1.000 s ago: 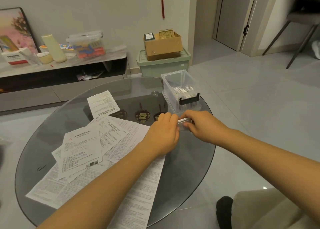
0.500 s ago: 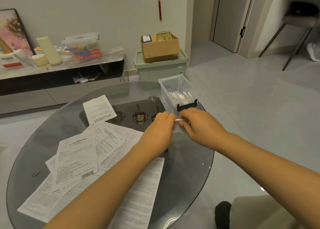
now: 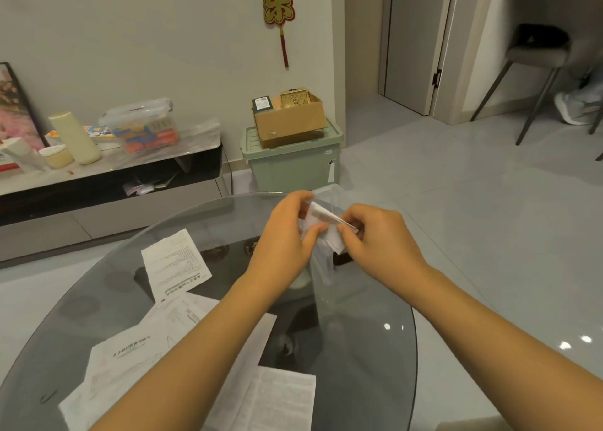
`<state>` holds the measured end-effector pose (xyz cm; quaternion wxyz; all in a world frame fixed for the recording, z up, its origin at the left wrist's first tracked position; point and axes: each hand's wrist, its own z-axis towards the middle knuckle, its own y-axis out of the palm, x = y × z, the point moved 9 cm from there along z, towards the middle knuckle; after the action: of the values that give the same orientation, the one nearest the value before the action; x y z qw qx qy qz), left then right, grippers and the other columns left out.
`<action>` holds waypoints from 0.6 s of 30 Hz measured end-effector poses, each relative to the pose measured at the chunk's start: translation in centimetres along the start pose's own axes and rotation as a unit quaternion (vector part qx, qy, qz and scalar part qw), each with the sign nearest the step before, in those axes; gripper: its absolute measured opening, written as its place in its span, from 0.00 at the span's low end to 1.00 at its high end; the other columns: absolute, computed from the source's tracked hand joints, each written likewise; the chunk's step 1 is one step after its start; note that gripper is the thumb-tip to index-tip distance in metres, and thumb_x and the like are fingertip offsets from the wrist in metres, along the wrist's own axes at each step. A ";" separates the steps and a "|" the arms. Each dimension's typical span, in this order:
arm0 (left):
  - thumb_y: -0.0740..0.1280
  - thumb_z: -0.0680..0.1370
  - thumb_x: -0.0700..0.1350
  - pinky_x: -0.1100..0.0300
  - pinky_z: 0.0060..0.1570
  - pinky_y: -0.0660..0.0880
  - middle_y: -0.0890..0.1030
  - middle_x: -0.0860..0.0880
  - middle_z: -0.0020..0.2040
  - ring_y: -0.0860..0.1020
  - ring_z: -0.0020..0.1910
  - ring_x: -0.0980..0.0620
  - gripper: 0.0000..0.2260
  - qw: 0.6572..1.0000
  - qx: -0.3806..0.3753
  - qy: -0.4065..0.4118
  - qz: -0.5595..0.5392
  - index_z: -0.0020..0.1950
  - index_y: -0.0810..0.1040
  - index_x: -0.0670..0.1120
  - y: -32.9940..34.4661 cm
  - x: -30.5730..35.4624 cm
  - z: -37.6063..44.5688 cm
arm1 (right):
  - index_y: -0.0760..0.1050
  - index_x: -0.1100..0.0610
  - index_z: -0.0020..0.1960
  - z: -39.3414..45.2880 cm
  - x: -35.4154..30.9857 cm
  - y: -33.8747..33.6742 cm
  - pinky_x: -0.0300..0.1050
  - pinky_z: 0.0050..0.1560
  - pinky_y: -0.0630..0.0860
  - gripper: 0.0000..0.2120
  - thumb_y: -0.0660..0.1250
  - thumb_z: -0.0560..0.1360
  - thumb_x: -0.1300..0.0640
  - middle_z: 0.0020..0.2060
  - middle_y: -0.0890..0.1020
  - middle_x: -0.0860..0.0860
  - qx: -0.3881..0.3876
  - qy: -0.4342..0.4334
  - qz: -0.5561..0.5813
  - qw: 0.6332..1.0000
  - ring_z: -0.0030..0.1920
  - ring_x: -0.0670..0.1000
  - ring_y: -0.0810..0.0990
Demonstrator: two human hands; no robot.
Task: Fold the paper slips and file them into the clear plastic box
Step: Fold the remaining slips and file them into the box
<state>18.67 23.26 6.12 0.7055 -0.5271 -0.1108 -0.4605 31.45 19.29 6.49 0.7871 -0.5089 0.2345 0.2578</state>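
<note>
Head view: my left hand (image 3: 287,235) and right hand (image 3: 375,235) pinched one folded slip (image 3: 318,220) together; loose fingers could let it unfold or miss the box (image 3: 326,267) just below.

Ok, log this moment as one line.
step: filing | left hand: pinches folded slip | right hand: pinches slip | place: above clear plastic box

Both hands — left hand (image 3: 287,235), right hand (image 3: 378,235) — have lifted the folded slip (image 3: 321,223).

Loose slips (image 3: 176,264) lie on the table (image 3: 375,349), left of both hands (image 3: 287,235); a bin (image 3: 293,160) stands behind it.
</note>
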 end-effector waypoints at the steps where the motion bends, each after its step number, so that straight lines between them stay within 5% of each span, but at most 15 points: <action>1: 0.68 0.76 0.45 0.65 0.51 0.72 0.72 0.54 0.54 0.73 0.48 0.57 0.17 1.000 0.006 -0.008 -0.002 0.63 0.69 0.48 0.0 -0.3 0.4 | 0.77 0.56 0.45 0.3 0.6 -0.3 0.41 0.35 0.72 0.04 0.63 0.76 0.58 0.35 0.79 0.49 0.024 0.017 0.003 1.000 0.34 0.47 0.75; 4: 0.62 0.79 0.45 0.60 0.60 0.65 0.75 0.54 0.52 0.73 0.53 0.56 0.08 0.994 -0.064 0.037 0.084 0.57 0.74 0.48 1.9 -0.3 2.0 | 0.75 0.57 0.44 1.3 2.6 -1.4 0.32 0.33 0.67 0.04 0.63 0.76 0.58 0.37 0.78 0.49 0.104 0.063 0.010 0.992 0.34 0.45 0.73; 8: 0.51 0.76 0.48 0.60 0.62 0.57 0.76 0.53 0.62 0.69 0.62 0.55 0.20 0.941 -0.232 0.155 0.192 0.62 0.75 0.49 6.3 0.3 2.6 | 0.74 0.59 0.44 1.9 5.1 -1.6 0.31 0.31 0.65 0.04 0.62 0.76 0.60 0.38 0.77 0.51 0.130 0.106 0.008 0.986 0.35 0.47 0.72; 18: 0.41 0.72 0.56 0.60 0.47 0.59 0.75 0.53 0.61 0.64 0.50 0.57 0.30 0.899 -0.285 0.227 0.243 0.63 0.73 0.50 9.6 0.1 3.0 | 0.71 0.59 0.42 1.9 5.8 -0.4 0.34 0.30 0.64 0.03 0.62 0.75 0.63 0.39 0.75 0.53 0.109 0.116 -0.027 0.987 0.36 0.50 0.72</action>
<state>27.04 25.96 1.26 0.6211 -0.5974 0.3198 -0.3937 36.29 21.83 3.85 0.8120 -0.4529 0.3370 0.1482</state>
